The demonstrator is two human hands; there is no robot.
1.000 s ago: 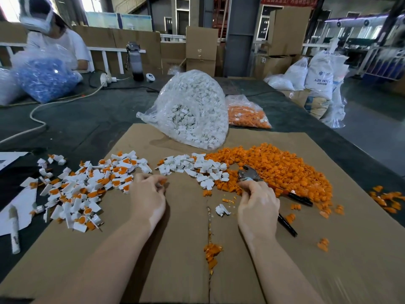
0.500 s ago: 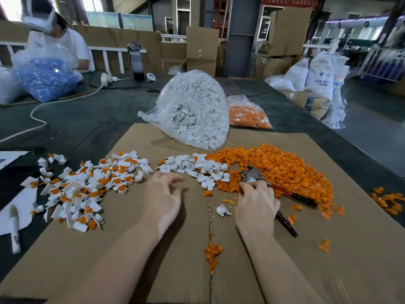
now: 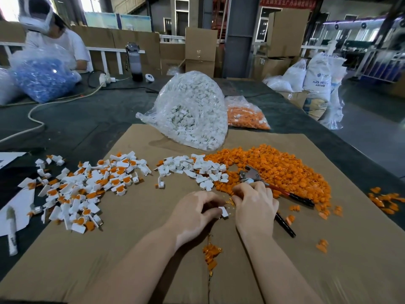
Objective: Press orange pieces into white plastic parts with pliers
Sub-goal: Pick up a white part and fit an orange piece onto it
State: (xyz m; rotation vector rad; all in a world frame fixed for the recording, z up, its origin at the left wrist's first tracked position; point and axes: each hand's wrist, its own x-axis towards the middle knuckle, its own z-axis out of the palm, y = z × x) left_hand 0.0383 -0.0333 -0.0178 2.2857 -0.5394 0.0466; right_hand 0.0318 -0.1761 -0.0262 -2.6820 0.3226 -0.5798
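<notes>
Orange pieces (image 3: 274,167) lie heaped on a sheet of cardboard (image 3: 153,249) spread over a dark table (image 3: 76,126), just beyond a worker's right hand (image 3: 255,208). That hand is closed around the pliers (image 3: 252,175), whose metal head pokes out past the knuckles toward the heap while the red-and-black handles trail out on the far side of the grip and behind it. The left hand (image 3: 192,212) curls beside it, fingertips pinching a single white plastic part (image 3: 223,211) in the narrow gap between the two hands; the hands sit close together, and whether they touch cannot be told. Loose white parts (image 3: 197,170) are scattered just ahead of both grips, meeting the edge of the orange heap. Farther out to the left of the left hand spreads a pile of white parts with orange pieces in them (image 3: 87,185). Beyond everything, a clear bag of white parts (image 3: 190,115) slumps onto the cardboard's far edge, with a smaller bag of orange pieces (image 3: 245,116) beside it. A second person (image 3: 54,40) sits at the table's far left corner behind a bag of blue parts (image 3: 41,77).
</notes>
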